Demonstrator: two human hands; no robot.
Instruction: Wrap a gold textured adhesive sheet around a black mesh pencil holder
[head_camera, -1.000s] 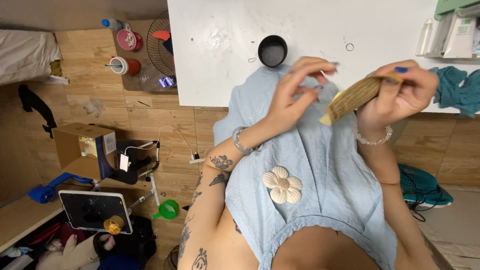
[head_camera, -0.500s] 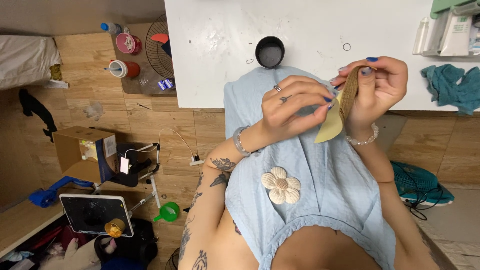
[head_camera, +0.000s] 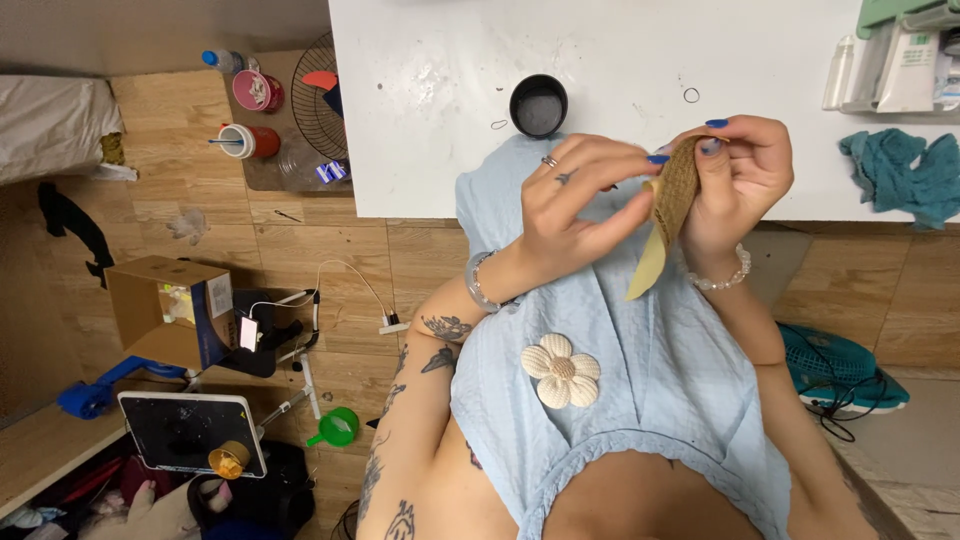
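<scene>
- Right hand (head_camera: 735, 175): grip pinches top of tan woven strip (head_camera: 675, 195), holding it upright.
- Left hand (head_camera: 580, 200): fingertips close on strip's edge, steadying it.
- Black cup (head_camera: 538, 105) on white tabletop (head_camera: 430, 120) behind.

both hands (head_camera: 650, 190) pinch a tan woven strip (head_camera: 672, 200) above the white table (head_camera: 440, 100).

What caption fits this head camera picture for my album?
Both hands, left hand and right hand, pinch a tan woven strip above a white table.
</scene>
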